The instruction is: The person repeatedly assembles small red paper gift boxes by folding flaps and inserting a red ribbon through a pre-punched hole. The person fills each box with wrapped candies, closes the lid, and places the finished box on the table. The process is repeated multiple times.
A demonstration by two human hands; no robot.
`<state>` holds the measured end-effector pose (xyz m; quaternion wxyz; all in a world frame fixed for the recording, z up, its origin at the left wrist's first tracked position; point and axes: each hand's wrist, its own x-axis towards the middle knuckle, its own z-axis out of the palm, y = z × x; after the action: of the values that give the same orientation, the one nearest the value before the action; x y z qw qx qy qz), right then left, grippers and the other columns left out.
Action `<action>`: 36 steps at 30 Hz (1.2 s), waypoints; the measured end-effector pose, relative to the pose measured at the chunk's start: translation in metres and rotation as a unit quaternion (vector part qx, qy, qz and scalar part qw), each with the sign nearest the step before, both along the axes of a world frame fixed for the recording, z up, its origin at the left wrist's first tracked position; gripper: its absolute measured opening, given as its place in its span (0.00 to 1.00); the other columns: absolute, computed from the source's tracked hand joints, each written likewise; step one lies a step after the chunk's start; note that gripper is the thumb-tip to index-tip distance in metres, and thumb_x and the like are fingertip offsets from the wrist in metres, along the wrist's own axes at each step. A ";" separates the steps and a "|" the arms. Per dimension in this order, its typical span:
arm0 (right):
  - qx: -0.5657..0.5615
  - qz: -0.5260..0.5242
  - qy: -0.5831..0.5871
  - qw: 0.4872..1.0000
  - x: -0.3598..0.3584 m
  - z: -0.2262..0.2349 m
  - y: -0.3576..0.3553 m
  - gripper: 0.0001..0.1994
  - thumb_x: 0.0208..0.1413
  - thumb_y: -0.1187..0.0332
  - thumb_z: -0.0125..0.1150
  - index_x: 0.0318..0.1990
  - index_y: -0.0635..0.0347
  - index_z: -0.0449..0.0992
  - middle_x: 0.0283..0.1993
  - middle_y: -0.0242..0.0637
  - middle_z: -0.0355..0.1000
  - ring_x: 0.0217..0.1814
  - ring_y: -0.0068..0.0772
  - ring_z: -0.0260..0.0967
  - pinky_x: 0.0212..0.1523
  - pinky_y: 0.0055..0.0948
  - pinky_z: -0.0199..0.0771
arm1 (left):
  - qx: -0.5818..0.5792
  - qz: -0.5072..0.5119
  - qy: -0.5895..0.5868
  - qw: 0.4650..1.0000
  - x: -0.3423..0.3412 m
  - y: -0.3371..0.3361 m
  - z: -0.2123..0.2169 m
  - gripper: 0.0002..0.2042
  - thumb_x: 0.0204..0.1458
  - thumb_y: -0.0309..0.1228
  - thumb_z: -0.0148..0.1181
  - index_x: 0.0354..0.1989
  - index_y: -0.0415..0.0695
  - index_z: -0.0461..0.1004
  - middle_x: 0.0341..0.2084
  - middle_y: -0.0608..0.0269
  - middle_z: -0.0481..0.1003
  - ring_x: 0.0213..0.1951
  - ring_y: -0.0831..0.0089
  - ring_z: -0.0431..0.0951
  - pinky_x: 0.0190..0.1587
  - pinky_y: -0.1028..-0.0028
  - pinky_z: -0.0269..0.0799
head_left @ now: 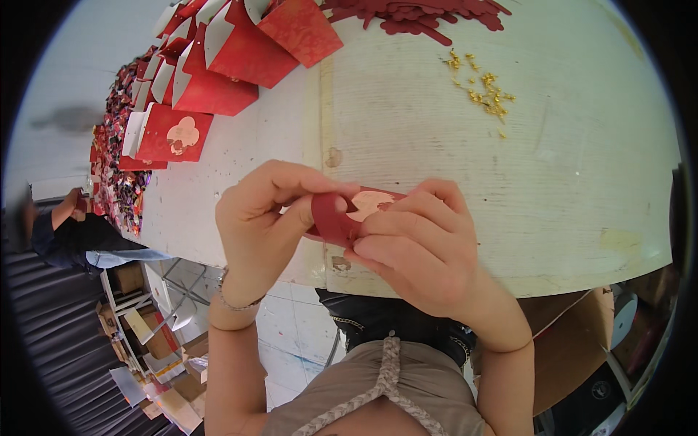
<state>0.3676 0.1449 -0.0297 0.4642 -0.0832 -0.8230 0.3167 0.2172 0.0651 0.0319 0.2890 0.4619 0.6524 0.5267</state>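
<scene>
Near the table's front edge, both my hands work on a small red piece with a pale pink-gold emblem [372, 203], mostly hidden by my fingers. A dark red strip [331, 219] curves in a band in front of it. My left hand [267, 227] is closed, its thumb and fingers pinching the strip's bend. My right hand [425, 245] is also closed, fingertips gathered at the strip's lower right end. Whatever small part may sit under those fingertips is too hidden to make out.
Red boxes [218, 80] with white insides crowd the table's far left, beside a heap of small colourful wrapped pieces [123, 174]. Dark red strips [422, 16] lie piled at the far edge. Small gold fasteners [488, 96] lie scattered at right. Another person's arm [67, 211] shows at left.
</scene>
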 end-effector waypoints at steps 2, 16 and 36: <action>0.002 -0.002 0.011 1.000 -0.001 -0.002 -0.001 0.08 0.34 0.72 0.63 0.27 0.55 0.72 0.32 0.28 0.71 0.35 0.26 0.69 0.36 0.28 0.61 | 0.004 -0.040 0.093 0.995 -0.009 -0.009 -0.003 0.03 0.50 0.16 0.55 0.32 0.32 0.71 0.28 0.57 0.77 0.29 0.76 0.77 0.32 0.79 0.76; -0.023 -0.005 0.016 1.000 -0.003 -0.003 0.001 0.09 0.35 0.71 0.66 0.26 0.56 0.73 0.32 0.27 0.72 0.35 0.26 0.70 0.35 0.28 0.60 | 0.024 -0.041 -0.039 0.998 -0.006 -0.007 -0.017 0.10 0.51 0.29 0.59 0.28 0.36 0.67 0.22 0.53 0.77 0.26 0.72 0.78 0.31 0.78 0.75; -0.054 0.018 -0.002 0.998 -0.001 -0.003 0.003 0.11 0.34 0.70 0.68 0.29 0.57 0.74 0.35 0.28 0.74 0.35 0.25 0.68 0.36 0.27 0.58 | 0.121 -0.109 -0.091 0.983 -0.011 -0.018 -0.040 0.05 0.57 0.22 0.48 0.37 0.36 0.59 0.30 0.50 0.74 0.33 0.72 0.76 0.36 0.75 0.74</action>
<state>0.3661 0.1481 -0.0328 0.4514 -0.0941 -0.8071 0.3688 0.2064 0.0467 -0.0076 0.3444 0.5120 0.5010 0.6069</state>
